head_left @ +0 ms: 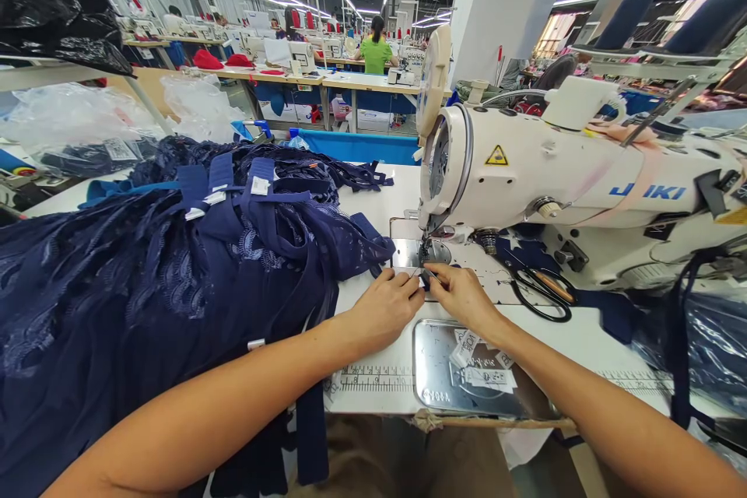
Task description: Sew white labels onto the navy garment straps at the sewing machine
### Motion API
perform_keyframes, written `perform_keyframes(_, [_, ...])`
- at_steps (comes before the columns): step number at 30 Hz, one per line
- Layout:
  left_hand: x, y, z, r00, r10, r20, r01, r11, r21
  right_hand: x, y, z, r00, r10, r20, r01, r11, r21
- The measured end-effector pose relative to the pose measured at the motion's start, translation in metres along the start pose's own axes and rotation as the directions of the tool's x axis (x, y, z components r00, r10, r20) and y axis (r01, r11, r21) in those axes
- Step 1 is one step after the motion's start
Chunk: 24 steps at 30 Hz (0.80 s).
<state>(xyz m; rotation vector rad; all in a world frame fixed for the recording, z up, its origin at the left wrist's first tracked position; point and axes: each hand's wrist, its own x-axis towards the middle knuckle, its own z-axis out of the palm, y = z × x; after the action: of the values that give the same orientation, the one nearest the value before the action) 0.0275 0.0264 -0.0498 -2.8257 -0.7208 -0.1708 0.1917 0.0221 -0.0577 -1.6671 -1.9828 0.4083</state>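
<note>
My left hand lies just in front of the needle area of a white sewing machine, its bent fingers pressed on a small white label. Close beside it on the right, my right hand pinches something small and dark at the label's end; the fingers hide most of it. Both hands sit next to the presser foot and the metal needle plate. From the left, a navy lace-trimmed garment reaches up to the plate.
A metal tray with several loose printed labels sits near the front edge. Black-handled scissors lie right of the machine's needle. Navy garments pile up on the left. Plastic-wrapped navy fabric lies far right. A person in green sits farther back.
</note>
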Motion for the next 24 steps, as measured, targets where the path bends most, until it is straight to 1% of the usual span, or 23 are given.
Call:
perform_keyframes(3, [0.0003,0.0003,-0.0004,1.000,0.005,0.000,-0.005,1.000,0.003,0.0007,0.0003,-0.0005,1.000,0.023,0.012,-0.023,0.998,0.060])
perform_keyframes(9, [0.0009,0.0009,-0.0029,1.000,0.009,0.010,-0.009,1.000,0.015,0.0025,0.0003,-0.0034,0.994,0.104,0.044,-0.112,0.961,0.253])
perform_keyframes(13, [0.0010,0.0013,-0.0043,1.000,0.012,0.017,-0.013,1.000,0.021,0.0021,0.0004,-0.0035,0.989,0.144,0.019,-0.143,0.938,0.316])
perform_keyframes(17, [0.0011,0.0014,-0.0031,1.000,0.014,-0.002,-0.014,1.000,0.027,0.0010,0.0024,-0.0010,0.993,0.113,0.016,-0.113,0.949,0.295])
perform_keyframes(24, [0.0008,0.0023,-0.0024,1.000,0.007,-0.008,-0.007,1.000,0.024,0.0036,0.0021,-0.0006,0.998,0.066,0.019,-0.069,0.982,0.174])
